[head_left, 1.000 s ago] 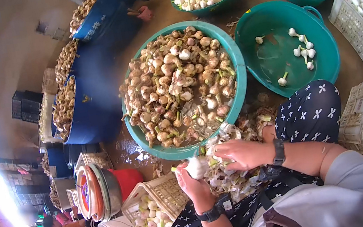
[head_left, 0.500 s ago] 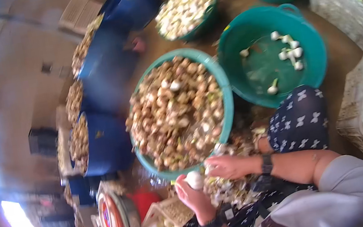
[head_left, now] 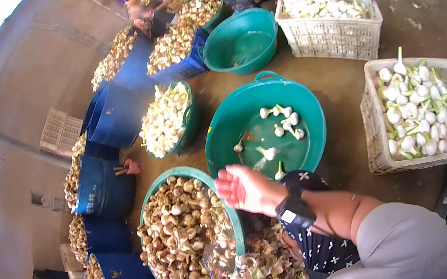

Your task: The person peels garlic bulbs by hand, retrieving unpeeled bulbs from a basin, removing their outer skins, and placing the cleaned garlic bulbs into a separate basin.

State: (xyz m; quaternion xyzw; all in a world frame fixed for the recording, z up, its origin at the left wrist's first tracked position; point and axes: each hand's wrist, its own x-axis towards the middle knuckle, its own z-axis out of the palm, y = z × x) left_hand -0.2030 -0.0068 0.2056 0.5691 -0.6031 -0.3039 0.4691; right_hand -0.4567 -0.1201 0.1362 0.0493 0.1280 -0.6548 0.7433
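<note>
The right hand [head_left: 247, 188] is hanging open at mid-frame, palm showing. A blurred garlic bulb [head_left: 268, 154] is appearing just above it, against the green tub [head_left: 238, 114].

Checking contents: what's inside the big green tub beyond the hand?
Green tub: a loose cluster of white garlic bulbs, a few single bulbs apart from it, one blurred, and bare bottom. The right hand and knee cover part of the near side; anything behind them is hidden.

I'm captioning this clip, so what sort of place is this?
Probably a garlic-cleaning workshop: brownish garlic is piled in a tub, white bulbs fill a crate, and loose skins lie heaped nearby.
</note>
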